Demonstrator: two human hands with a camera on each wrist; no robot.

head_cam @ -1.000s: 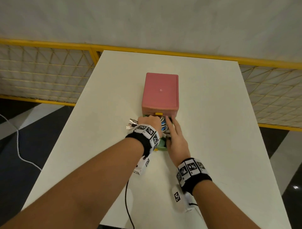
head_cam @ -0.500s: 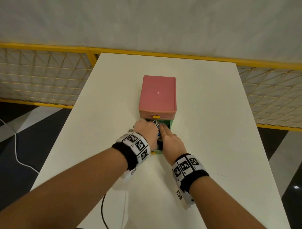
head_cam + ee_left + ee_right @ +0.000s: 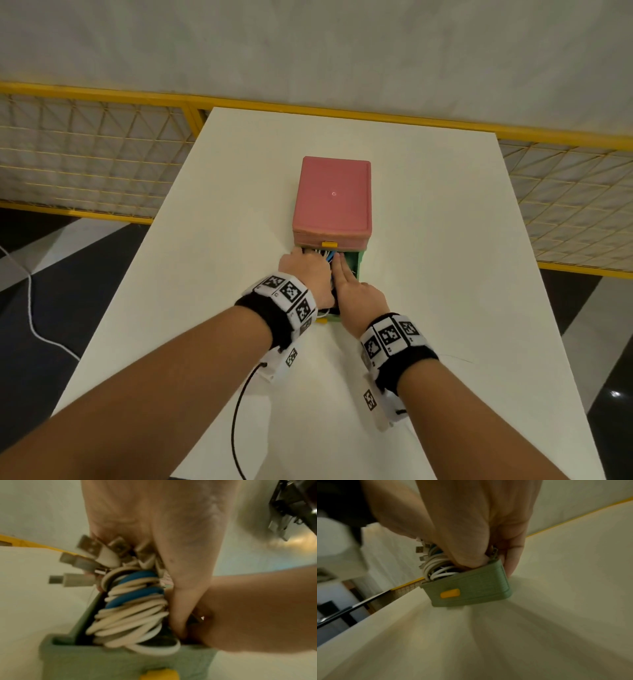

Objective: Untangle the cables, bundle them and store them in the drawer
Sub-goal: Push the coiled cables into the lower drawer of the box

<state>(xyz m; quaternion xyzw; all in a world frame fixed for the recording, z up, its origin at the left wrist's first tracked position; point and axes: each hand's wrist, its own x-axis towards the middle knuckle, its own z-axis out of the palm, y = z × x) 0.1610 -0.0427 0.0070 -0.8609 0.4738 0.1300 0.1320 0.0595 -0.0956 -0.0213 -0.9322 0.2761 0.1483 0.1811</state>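
A pink drawer box [image 3: 332, 195] stands mid-table, and its green drawer [image 3: 359, 263] is pulled out toward me. A coiled bundle of white and blue cables [image 3: 133, 608] sits in the drawer, its USB plugs [image 3: 77, 563] sticking up at the left. My left hand [image 3: 310, 263] grips the top of the bundle, fingers curled round it. My right hand [image 3: 342, 270] lies beside it with straight fingers pressing down on the cables. In the right wrist view one finger runs outside the drawer's wall [image 3: 503, 574]. The drawer's front carries a yellow handle [image 3: 450, 593].
The white table [image 3: 445, 240] reaches left, right and behind the box. A yellow mesh fence [image 3: 85, 154] runs along its far side. A black lead [image 3: 236, 411] hangs from my left wrist camera. A white cord [image 3: 30, 308] lies on the dark floor at left.
Both hands have pushed the bundle forward and down into the drawer. The plugs that stuck out to the left of my left hand are now hidden in the head view.
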